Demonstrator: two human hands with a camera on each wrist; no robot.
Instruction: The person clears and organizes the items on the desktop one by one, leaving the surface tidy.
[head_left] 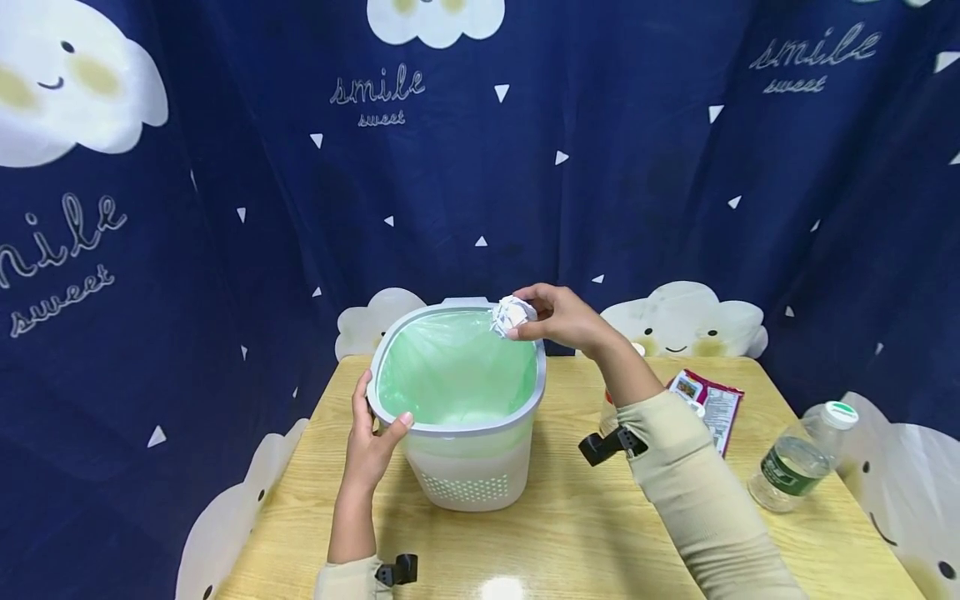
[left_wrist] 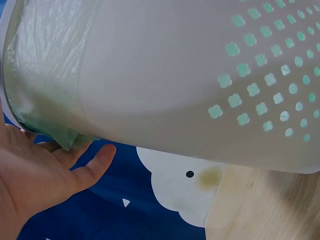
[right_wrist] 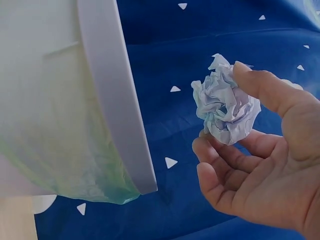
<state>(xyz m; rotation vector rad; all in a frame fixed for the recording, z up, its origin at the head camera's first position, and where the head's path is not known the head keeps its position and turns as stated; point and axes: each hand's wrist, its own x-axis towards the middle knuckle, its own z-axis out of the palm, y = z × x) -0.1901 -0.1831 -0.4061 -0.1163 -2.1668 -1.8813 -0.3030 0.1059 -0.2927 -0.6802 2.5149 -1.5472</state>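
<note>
A pale trash can point(head_left: 468, 475) with a grey rim stands upright on the table, lined with a translucent green bag point(head_left: 457, 367). My left hand point(head_left: 371, 450) grips the rim at its near left, thumb over the top edge and fingers against the outer side. In the left wrist view the fingers point(left_wrist: 102, 157) lie beside the overhanging bag. Above the can's far right rim, my right hand point(head_left: 566, 317) pinches a crumpled white paper ball point(head_left: 510, 316) between thumb and fingers. In the right wrist view the paper ball point(right_wrist: 225, 102) is apart from the rim point(right_wrist: 120, 100).
A clear plastic bottle point(head_left: 798, 458) with a green label and white cap stands at the table's right side. A purplish-red packet point(head_left: 720, 408) lies behind the right sleeve, partly hidden. The forearm mostly covers another item point(head_left: 609, 414). A blue curtain point(head_left: 480, 183) hangs behind the wooden table point(head_left: 577, 500).
</note>
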